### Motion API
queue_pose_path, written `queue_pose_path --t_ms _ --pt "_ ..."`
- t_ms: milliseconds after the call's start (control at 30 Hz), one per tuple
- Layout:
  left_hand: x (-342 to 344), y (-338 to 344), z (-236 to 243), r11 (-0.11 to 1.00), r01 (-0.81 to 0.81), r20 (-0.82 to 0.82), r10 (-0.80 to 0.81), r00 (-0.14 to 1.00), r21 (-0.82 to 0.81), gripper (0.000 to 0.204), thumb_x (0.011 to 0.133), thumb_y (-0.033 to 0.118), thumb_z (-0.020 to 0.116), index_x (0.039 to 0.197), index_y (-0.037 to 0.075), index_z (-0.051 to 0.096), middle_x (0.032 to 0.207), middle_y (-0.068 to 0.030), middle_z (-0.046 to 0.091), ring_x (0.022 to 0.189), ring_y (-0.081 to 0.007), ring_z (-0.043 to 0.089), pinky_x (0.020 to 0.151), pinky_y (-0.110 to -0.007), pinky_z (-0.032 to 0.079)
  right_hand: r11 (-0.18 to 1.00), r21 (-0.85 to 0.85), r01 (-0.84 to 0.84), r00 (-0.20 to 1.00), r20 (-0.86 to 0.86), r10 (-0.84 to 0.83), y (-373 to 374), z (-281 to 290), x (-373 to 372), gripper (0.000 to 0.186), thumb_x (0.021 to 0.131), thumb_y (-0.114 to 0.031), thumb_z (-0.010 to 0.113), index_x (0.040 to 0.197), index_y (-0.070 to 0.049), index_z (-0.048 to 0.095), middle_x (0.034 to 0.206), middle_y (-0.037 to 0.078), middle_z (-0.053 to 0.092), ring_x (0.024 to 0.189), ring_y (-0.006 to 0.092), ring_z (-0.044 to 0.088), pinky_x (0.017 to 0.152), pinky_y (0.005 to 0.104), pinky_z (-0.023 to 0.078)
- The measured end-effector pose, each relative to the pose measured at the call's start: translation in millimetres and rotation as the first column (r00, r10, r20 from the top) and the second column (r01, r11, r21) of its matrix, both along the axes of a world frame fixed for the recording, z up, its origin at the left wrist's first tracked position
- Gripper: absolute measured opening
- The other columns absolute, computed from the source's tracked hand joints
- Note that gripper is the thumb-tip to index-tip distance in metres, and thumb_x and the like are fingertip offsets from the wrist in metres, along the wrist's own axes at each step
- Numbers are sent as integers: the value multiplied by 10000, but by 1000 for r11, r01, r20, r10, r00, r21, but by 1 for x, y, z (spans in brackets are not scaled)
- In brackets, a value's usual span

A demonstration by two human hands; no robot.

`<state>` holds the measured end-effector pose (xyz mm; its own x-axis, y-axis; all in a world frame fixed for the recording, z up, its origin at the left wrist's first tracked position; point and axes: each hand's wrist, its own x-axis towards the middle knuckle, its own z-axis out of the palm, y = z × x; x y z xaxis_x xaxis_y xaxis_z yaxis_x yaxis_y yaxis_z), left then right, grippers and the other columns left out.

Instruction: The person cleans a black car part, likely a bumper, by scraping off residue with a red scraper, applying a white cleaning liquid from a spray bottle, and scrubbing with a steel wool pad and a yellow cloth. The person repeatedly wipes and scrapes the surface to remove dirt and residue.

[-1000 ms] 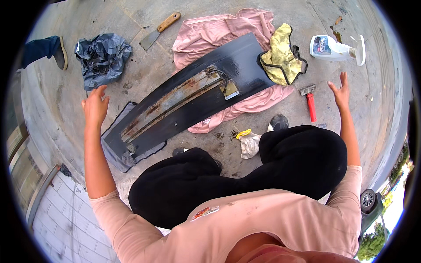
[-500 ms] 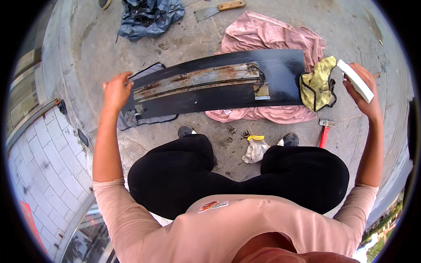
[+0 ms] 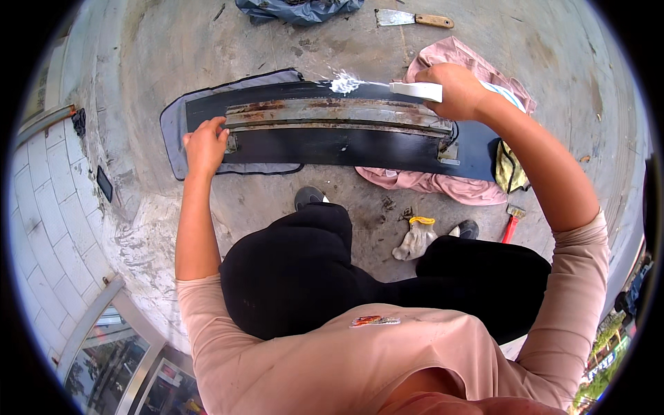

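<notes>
A long black panel (image 3: 290, 146) lies crosswise on the concrete, with a rusty metal strip (image 3: 332, 114) along its middle. My right hand (image 3: 449, 86) grips a white spray bottle (image 3: 418, 90) over the panel's right half. Its nozzle points left, and a thin jet runs to a patch of white foam (image 3: 344, 83) at the panel's far edge. Most of the bottle's body is hidden behind my hand and forearm. At the panel's left end is my left hand (image 3: 204, 146), fingers loosely bent and apart, beside the strip's end. Nothing shows in it.
Under the panel lie a grey cloth (image 3: 174, 131) and a pink cloth (image 3: 443, 187). A yellow cloth (image 3: 510, 169) touches its right end. Nearby are a red-handled scraper (image 3: 512, 225), a glove (image 3: 413, 242), a wooden-handled putty knife (image 3: 415, 19) and a dark plastic bag (image 3: 297, 10).
My right hand has swung left with the spray bottle, from beside the yellow cloth to above the panel. White foam now shows at the far edge. My left hand is closer to the strip.
</notes>
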<state>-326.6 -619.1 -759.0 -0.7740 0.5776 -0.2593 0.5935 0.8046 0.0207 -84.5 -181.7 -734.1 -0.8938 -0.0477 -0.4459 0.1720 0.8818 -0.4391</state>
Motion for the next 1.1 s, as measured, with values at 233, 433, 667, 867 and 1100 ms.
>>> queue_pose_path --t_ms 233,433,667,867,1100 --pt "-31 -98 -28 967 -251 -29 252 967 44 301 889 229 699 1186 175 707 948 -21 715 903 -230 684 907 -460 397 982 -162 99 928 -341 -150 50 11 31 446 796 -76 741 1229 -48 641 1075 158 698 989 337 672 894 387 513" --pt "-51 -170 -76 877 -473 -68 469 881 -78 402 855 300 736 1251 243 693 1095 5 741 1067 -231 683 963 -508 407 679 -384 626 510 -456 -729 276 -12 217 491 1008 -232 592 1453 -41 512 1544 106 453 1295 238 542 1056 328 434" --pt "-39 -164 -125 806 -585 89 592 801 -91 608 761 237 832 1335 286 638 1492 26 519 1323 -224 539 1077 -546 400 -134 -505 853 -255 -180 -950 378 -91 350 620 920 -582 634 1363 -152 580 1408 68 544 1247 238 565 1066 453 413" --pt "-33 -195 -149 843 -538 -70 537 841 13 263 760 137 796 1021 162 777 1135 -80 727 1072 -291 682 913 -386 543 -318 -537 782 -388 -19 -921 392 -120 386 757 826 -526 781 1389 -88 526 1327 93 589 1234 249 569 1028 461 493" --pt "-79 19 -43 898 -150 -5 167 986 415 211 828 50 734 1037 74 746 1082 -113 727 1009 -278 688 896 -361 528 -26 218 976 -55 128 -990 186 -81 360 905 827 -417 803 1494 46 404 1373 208 583 1251 294 579 1024 407 469"
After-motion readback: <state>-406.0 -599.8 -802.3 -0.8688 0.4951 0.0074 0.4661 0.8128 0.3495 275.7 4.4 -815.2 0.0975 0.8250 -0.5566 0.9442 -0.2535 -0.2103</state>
